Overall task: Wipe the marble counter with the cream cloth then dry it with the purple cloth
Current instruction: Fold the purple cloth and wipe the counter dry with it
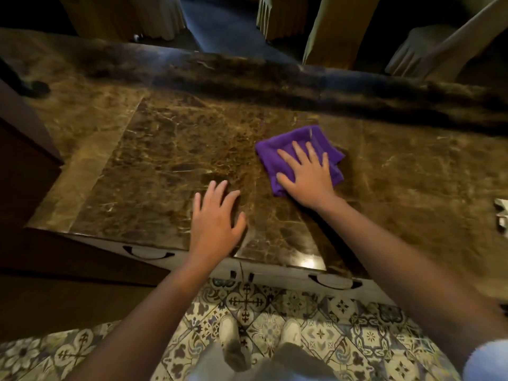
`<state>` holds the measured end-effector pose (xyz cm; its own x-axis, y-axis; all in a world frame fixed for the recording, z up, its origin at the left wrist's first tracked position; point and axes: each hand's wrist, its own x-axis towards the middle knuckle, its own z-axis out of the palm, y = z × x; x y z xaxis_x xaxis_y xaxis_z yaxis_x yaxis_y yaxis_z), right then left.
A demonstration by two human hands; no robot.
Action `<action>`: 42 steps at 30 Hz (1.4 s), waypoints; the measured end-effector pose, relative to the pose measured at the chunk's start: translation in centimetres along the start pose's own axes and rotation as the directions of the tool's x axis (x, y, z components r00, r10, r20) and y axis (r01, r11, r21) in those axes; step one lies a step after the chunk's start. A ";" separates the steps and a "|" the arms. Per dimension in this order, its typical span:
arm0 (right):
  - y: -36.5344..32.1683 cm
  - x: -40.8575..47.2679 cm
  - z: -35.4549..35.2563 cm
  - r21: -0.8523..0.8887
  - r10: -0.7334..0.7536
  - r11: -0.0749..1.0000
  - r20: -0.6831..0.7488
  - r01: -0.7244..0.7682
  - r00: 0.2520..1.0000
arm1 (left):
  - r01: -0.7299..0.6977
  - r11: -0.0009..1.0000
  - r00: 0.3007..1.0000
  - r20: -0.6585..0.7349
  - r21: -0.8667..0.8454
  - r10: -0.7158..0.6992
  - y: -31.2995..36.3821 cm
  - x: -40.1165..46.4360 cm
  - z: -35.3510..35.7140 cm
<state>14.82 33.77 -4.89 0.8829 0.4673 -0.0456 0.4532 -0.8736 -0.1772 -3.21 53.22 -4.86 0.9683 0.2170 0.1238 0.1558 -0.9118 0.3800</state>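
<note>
The purple cloth (301,155) lies folded on the counter (165,160), right of centre, so drying looks under way; no cream cloth shows. The right hand (305,174) presses flat on it, fingers spread. The left hand (215,218) rests near the front edge, fingers open, empty.

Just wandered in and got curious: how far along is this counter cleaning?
The cream-cloth wipe looks over: no cream cloth is in view. Drying is in hand: the right hand presses the folded purple cloth flat on the marble counter, while the left hand rests bare near the front edge. Whether the counter's other parts are dry, I can't tell.
</note>
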 end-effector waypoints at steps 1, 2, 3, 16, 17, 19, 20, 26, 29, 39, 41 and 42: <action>0.5 -2.3 0.5 -0.010 -0.011 1.000 -0.031 0.010 0.999 | 0.003 0.997 1.000 0.023 0.078 -0.005 -1.8 -0.6 -0.5; 1.3 -4.0 0.8 -0.021 0.020 1.000 -0.067 -0.022 0.998 | 0.013 0.992 0.999 0.044 0.127 -0.019 -3.4 -1.1 -1.0; 2.4 -4.8 0.6 -0.024 0.099 0.995 -0.098 -0.102 0.990 | 0.017 0.989 0.998 0.062 0.149 -0.027 -4.7 -1.4 -1.5; -9.3 7.1 0.2 0.023 0.297 0.954 0.085 -0.300 0.951 | -0.021 0.977 0.999 0.041 0.210 0.013 -5.7 -1.7 -1.3; -11.5 6.7 0.8 0.010 0.217 0.976 0.079 -0.219 0.973 | -0.019 0.978 0.999 0.040 0.209 0.011 -5.6 -1.7 -1.3; -14.3 5.6 1.5 -0.001 0.097 0.995 0.072 -0.098 0.993 | -0.011 0.979 0.999 0.039 0.204 0.003 -5.7 -1.8 -1.4; -14.7 5.2 1.6 0.002 0.067 0.998 0.067 -0.067 0.995 | -0.007 0.979 0.999 0.039 0.202 -0.001 -5.7 -1.8 -1.4; -6.7 0.7 0.5 0.014 0.189 0.982 -0.006 -0.189 0.982 | 0.013 0.991 0.995 0.092 0.137 -0.026 -5.5 -1.9 -1.9; 0.9 -3.0 -0.5 0.040 0.375 0.927 -0.055 -0.374 0.925 | -0.042 0.996 0.995 0.098 0.083 0.033 -3.7 -1.0 -1.8; 18.1 -21.2 -2.5 0.078 0.755 0.654 -0.126 -0.752 0.643 | -0.198 0.967 0.970 0.172 0.161 0.170 4.3 2.2 4.1; 17.3 -25.0 -1.6 0.097 0.747 0.657 -0.210 -0.747 0.630 | -0.196 0.965 0.973 0.156 0.172 0.170 4.2 2.3 4.4; 16.7 -26.2 -1.1 0.112 0.731 0.672 -0.259 -0.732 0.631 | -0.192 0.965 0.975 0.150 0.179 0.167 4.2 2.2 4.5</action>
<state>-0.63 6.81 -5.52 0.9205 -0.3789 0.0958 -0.3558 -0.9139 -0.1954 0.50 48.29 -7.07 0.9989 0.0073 0.0463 -0.0011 -0.9839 0.1787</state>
